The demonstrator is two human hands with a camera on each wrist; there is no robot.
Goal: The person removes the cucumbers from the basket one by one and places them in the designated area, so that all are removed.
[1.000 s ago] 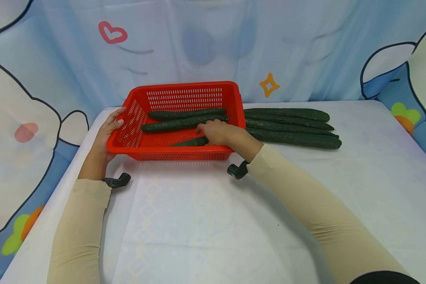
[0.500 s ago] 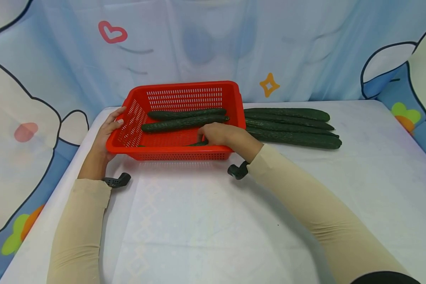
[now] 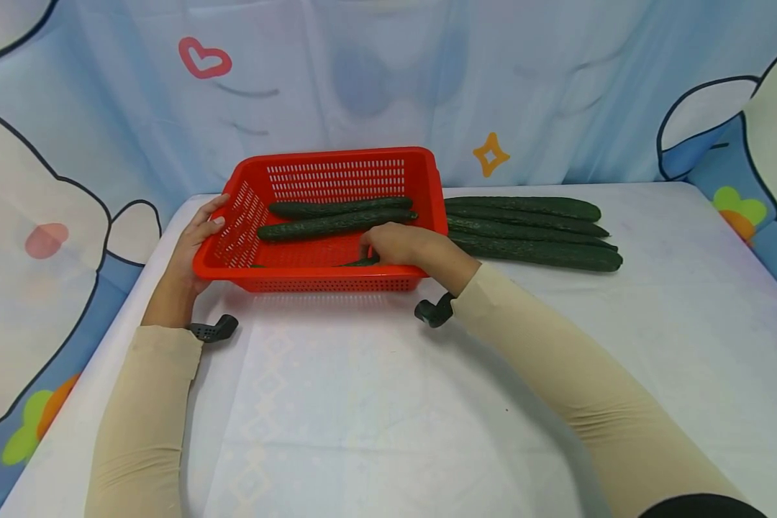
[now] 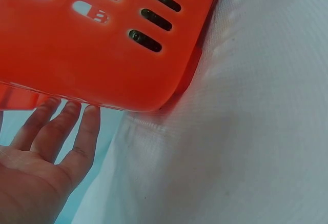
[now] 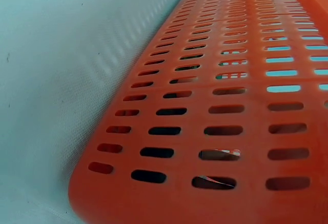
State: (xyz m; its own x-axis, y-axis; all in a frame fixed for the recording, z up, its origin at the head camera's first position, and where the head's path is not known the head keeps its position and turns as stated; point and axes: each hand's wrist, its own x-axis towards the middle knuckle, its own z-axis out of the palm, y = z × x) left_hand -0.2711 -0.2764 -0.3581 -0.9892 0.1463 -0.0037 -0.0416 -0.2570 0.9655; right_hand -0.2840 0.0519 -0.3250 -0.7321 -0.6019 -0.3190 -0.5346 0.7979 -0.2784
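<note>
A red plastic basket [image 3: 337, 279] with slotted walls stands at the back of the table. Two long dark green cucumbers [image 3: 337, 224] lie side by side in it. My right hand [image 3: 398, 243] reaches over the front right of the rim, fingers bent down around a third cucumber [image 3: 364, 261], most of which the front wall hides. At the basket's left end my left hand [image 3: 193, 241] touches the rim. Seen from the left wrist, its fingers [image 4: 84, 131] stretch up with their tips at the rim. The right wrist view shows the slotted wall, with the hand mostly hidden behind it.
Several more cucumbers [image 3: 537, 253] lie in a row on the white-covered table [image 3: 375, 403], close against the basket's right side. Behind the table hangs a light blue printed curtain [image 3: 557, 72].
My right hand has sunk slightly into the basket and its cucumber has dropped lower behind the front wall. In the last half second nothing visibly moves; my left hand stays at the rim.
</note>
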